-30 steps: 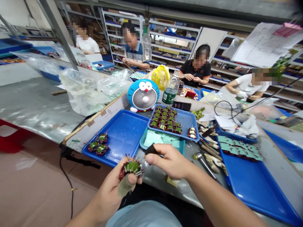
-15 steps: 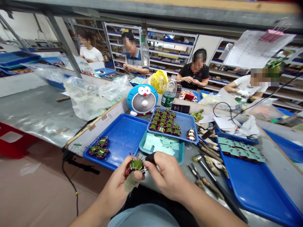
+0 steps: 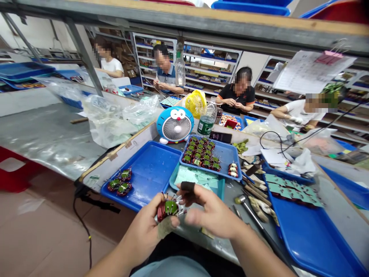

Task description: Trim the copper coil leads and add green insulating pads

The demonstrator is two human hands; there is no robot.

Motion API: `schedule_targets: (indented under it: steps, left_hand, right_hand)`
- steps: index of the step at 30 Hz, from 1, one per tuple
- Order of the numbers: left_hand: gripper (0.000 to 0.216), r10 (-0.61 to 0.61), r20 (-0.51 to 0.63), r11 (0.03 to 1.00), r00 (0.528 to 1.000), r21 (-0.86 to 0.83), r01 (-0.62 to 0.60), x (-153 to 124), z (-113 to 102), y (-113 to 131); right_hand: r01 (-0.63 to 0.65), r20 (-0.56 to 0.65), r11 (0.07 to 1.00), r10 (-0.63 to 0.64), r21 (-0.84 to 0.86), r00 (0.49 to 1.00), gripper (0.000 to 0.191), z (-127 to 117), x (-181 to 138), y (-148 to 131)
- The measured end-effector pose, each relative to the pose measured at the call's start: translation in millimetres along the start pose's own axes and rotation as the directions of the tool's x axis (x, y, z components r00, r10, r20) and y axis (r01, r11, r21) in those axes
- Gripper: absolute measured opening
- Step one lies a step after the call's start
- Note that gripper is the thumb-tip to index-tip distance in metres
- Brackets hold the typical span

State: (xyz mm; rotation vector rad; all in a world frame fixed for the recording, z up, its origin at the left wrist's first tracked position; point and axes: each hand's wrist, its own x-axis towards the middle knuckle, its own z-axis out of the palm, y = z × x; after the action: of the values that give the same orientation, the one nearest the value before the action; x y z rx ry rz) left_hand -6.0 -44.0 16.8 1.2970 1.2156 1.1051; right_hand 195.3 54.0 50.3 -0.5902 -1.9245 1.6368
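My left hand (image 3: 148, 223) grips a wire-wound coil (image 3: 170, 208) between thumb and fingers. The coil has dark red windings, a green middle and several stiff leads sticking out. Tan tape wraps my left thumb. Just right of the leads is my right hand (image 3: 215, 213), its fingers apart and holding nothing that I can see; a black cover sits on one finger. Three similar coils (image 3: 124, 188) lie in the near corner of the left blue tray (image 3: 152, 161). Many more coils (image 3: 201, 152) stand in rows in the blue tray (image 3: 227, 148) beyond my hands.
A teal tray (image 3: 221, 188) holds pale green sheets. A hammer (image 3: 250, 211) and other tools lie to the right, beside a long blue tray (image 3: 314, 234) with green-topped parts. Behind stand a blue fan (image 3: 177, 129) and a bottle (image 3: 206, 123). Several co-workers sit across the bench.
My right hand has let go of the coil's leads, opened and drawn slightly right. The coil stays in my left hand, turned a little. The view has tilted up slightly.
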Motion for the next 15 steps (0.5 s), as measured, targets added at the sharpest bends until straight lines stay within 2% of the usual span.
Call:
schedule_targets:
  steps: [2, 4, 9, 12, 15]
  left_hand:
    - [0.037, -0.018, -0.019, 0.999, 1.0, 0.036, 0.018, 1, -1, -1]
    - [0.038, -0.037, -0.049, 0.999, 0.998, 0.026, 0.038, 4, -2, -5]
    - [0.042, -0.021, -0.035, 1.0, 0.999, -0.015, 0.02, 11, -1, -12]
    - [0.038, 0.003, -0.031, 0.997, 1.0, 0.078, 0.0, 13, -3, -12]
    - [0.031, -0.035, -0.07, 0.971, 0.997, 0.233, 0.05, 15, -6, -12]
  right_hand:
    - [0.047, 0.034, 0.995, -0.044, -0.091, 0.998, 0.073, 4, 1, 0]
    - [0.066, 0.035, 0.985, -0.061, -0.161, 0.998, 0.066, 8, 2, -1]
    - [-0.055, -0.065, 0.987, 0.046, -0.15, 0.997, 0.054, 11, 4, -3]
    - [-0.064, -0.077, 0.979, 0.05, -0.192, 0.996, 0.044, 13, 8, -2]
    - [-0.141, -0.117, 0.978, 0.124, -0.154, 0.985, 0.035, 23, 11, 2]
